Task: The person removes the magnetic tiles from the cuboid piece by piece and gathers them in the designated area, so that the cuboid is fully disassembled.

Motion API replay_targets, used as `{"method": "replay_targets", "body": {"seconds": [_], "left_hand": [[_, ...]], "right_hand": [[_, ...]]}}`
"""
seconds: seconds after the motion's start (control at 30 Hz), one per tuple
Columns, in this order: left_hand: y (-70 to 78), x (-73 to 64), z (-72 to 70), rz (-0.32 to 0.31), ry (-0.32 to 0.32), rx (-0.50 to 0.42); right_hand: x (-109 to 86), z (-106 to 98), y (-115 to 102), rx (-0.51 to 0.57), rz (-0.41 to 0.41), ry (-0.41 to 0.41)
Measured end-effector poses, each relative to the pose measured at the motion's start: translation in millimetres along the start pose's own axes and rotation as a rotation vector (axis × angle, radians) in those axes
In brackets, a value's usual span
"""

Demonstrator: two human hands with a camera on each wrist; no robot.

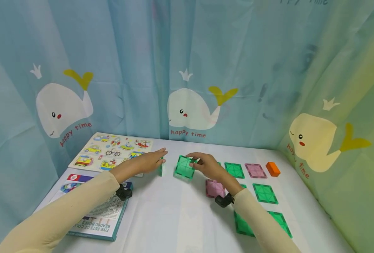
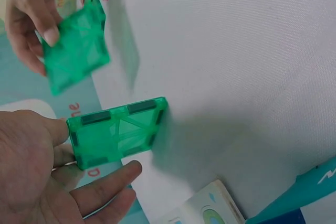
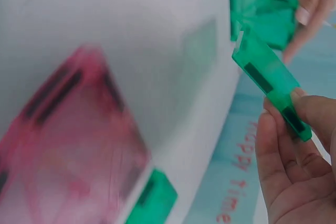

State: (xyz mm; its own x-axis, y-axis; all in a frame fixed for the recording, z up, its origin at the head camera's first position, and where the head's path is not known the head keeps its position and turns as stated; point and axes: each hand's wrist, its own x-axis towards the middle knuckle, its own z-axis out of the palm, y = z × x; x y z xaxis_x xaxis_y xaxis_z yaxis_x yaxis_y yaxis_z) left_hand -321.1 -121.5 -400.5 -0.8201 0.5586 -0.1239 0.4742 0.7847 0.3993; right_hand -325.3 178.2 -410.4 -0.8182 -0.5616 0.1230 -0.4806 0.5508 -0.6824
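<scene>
Between the thumb and fingers of my left hand (image 1: pixel 147 161) is a green see-through magnetic tile (image 2: pixel 118 135). It stands on edge, its lower edge at the white table (image 1: pixel 161 218), and two fingers stretch out past it in the left wrist view. My right hand (image 1: pixel 208 165) pinches a second green magnetic tile (image 1: pixel 184 168) by one side, tilted and raised over the table. A short gap separates the two tiles in the head view. Below the right hand lies a pink magnetic tile (image 3: pixel 73 156), with a green tile (image 3: pixel 152 200) close by it.
More flat tiles lie on the right, among them a green tile (image 1: pixel 265 193) and a pink tile (image 1: pixel 255 171), with an orange block (image 1: pixel 273 169) beside them. On the left are a vehicle picture board (image 1: pixel 99 144) and a boxed bead set (image 1: pixel 93 225). A whale-print curtain (image 1: pixel 136 70) hangs behind.
</scene>
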Motion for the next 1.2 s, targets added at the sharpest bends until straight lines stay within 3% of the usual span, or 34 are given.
{"method": "replay_targets", "body": {"seconds": [0.2, 0.47, 0.7, 0.83, 1.07, 1.2], "left_hand": [[0.2, 0.4, 0.7, 0.009, 0.004, -0.011], [0.8, -0.5, 0.6, 0.009, 0.004, -0.026], [1.6, -1.4, -0.3, 0.003, -0.008, -0.011], [1.2, -1.4, -1.0, 0.003, -0.006, -0.016], [-1.4, -1.2, 0.1, 0.017, 0.000, -0.010], [-2.0, 0.2, 1.1, 0.022, 0.003, -0.012]], "right_hand": [[-32.4, -28, 7, 0.045, -0.005, -0.003], [-90.0, -46, 18, 0.046, 0.059, -0.123], [-131.0, -43, 19, 0.100, 0.095, -0.234], [-143.8, -36, 20, 0.116, 0.139, -0.250], [-155.9, -23, 18, -0.035, 0.098, -0.223], [-158.0, -14, 13, -0.129, 0.133, -0.196]]}}
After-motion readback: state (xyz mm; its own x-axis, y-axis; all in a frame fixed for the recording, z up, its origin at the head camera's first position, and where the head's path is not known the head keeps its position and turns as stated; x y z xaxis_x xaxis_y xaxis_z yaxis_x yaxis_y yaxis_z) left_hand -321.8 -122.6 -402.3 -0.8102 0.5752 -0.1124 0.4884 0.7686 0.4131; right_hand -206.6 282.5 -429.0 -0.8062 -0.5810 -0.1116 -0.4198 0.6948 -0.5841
